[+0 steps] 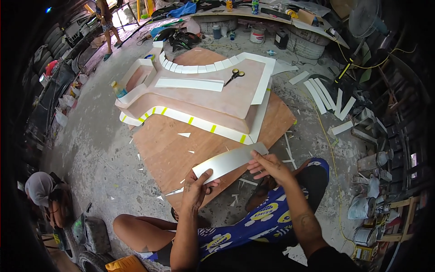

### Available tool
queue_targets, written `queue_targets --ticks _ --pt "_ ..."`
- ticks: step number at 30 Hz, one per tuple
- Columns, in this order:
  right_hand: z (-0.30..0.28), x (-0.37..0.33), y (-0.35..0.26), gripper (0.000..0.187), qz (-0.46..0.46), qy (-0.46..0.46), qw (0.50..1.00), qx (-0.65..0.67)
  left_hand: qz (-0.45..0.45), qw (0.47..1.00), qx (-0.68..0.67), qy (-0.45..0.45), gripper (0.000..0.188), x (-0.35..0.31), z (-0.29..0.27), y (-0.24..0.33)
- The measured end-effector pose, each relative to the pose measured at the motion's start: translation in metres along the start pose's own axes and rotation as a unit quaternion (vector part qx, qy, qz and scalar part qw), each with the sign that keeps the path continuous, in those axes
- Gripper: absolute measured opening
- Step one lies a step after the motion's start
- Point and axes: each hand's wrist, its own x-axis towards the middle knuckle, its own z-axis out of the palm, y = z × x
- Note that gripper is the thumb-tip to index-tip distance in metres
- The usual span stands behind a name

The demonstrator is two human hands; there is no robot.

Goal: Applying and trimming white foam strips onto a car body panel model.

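Note:
A curved white strip, like thin sheet or card with a sheen, is stretched between my two hands above the plywood's near edge. My left hand grips its near left end, thumb on top. A small dark loop shows under those fingers; I cannot make out what it is. At the other end my right hand pinches the strip between thumb and fingers. Beyond my hands lies a large pinkish moulded panel, edged with white strips and, along its near side, yellow tape tabs. Black-handled scissors rest on it beside another white strip.
The panel sits on a plywood sheet scattered with white offcuts. Several cut strips lie on the concrete floor at right. A bottle stands at the panel's left. A person sits at left; another stands far back.

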Motion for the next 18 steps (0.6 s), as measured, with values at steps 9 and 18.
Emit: queue_targets --ticks 9,18 --pt "-0.022 0.084 0.05 0.06 0.003 0.116 0.885 0.451 -0.014 0.996 -0.084 0.018 0.031 -0.027 -0.014 -0.021" --pt "-0.055 0.152 0.019 0.031 -0.095 0.176 0.91 0.363 -0.085 0.996 0.007 0.011 0.02 -0.036 -0.003 -0.048"
